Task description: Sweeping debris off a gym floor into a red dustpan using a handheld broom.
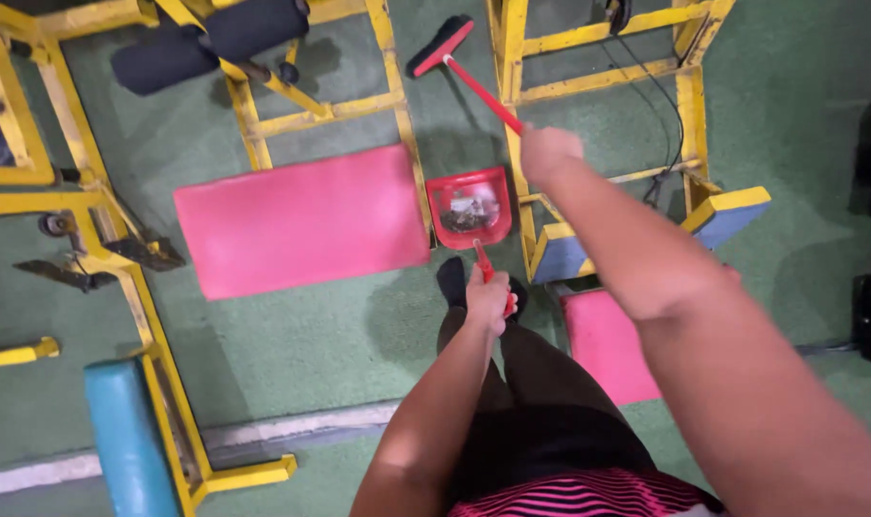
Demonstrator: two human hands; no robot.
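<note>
You have one red broom and one red dustpan in front of you, one to each of your two hands: left hand, right hand. Around you lie two pink pads, a large pink pad and a smaller pink pad, plus one blue pad and two black roller cushions.

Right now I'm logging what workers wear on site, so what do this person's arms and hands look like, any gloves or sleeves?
Both arms are bare from the shoulder down: no sleeves show. The left hand and right hand wear no gloves, and no rings, watch or wristbands can be seen. Lower in view, a pink and black striped garment shows.
</note>
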